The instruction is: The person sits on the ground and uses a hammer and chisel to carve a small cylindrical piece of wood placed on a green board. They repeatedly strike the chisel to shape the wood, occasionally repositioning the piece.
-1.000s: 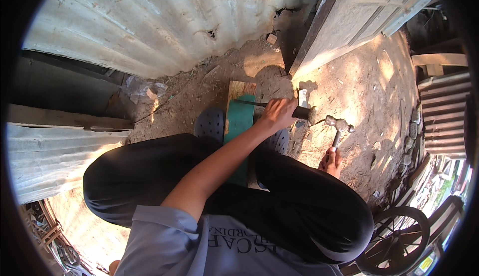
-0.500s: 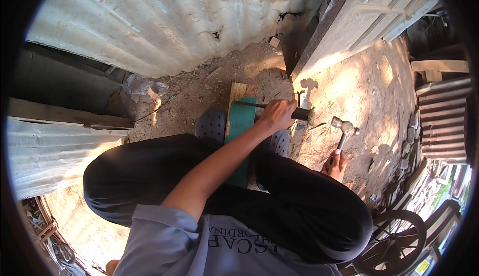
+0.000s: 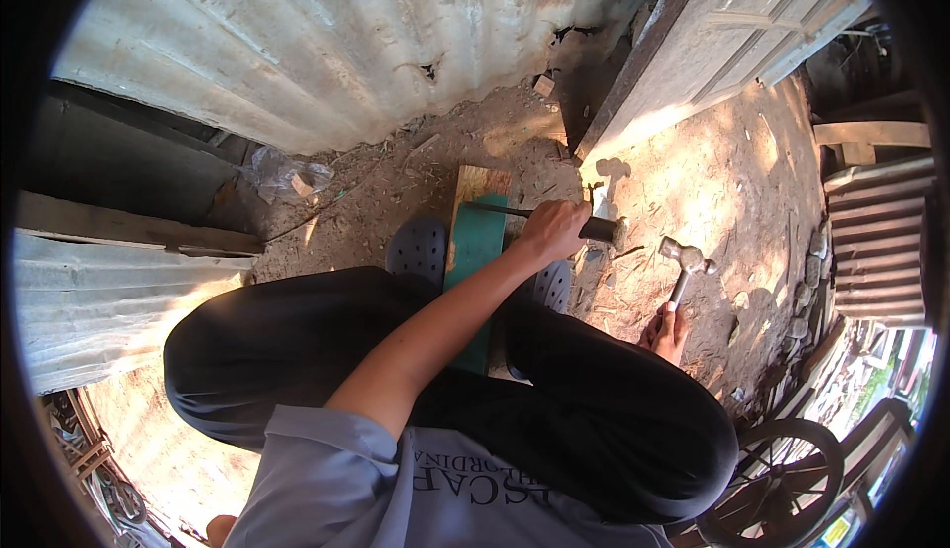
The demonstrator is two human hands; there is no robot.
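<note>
My left hand (image 3: 556, 230) is closed round a chisel, its dark handle end (image 3: 600, 230) sticking out to the right. The chisel's thin blade (image 3: 495, 209) lies nearly level, its tip at the left edge of a green-painted wooden board (image 3: 477, 241). That board lies lengthwise between my feet, with bare wood at its far end. Past my right knee, my right hand (image 3: 667, 332) grips the handle of a ball-peen hammer (image 3: 685, 257). The hammer head is held up to the right of the chisel handle, apart from it.
Grey perforated clogs (image 3: 417, 248) flank the board on the dirt ground (image 3: 708, 201). A corrugated metal sheet (image 3: 297, 43) stands ahead, and a panelled door (image 3: 712, 53) stands at far right. A wheel (image 3: 777, 484) is at lower right. Crumpled clear plastic (image 3: 282, 170) lies at left.
The hammer in my right hand has shifted very slightly toward me. My left hand and the chisel have barely moved.
</note>
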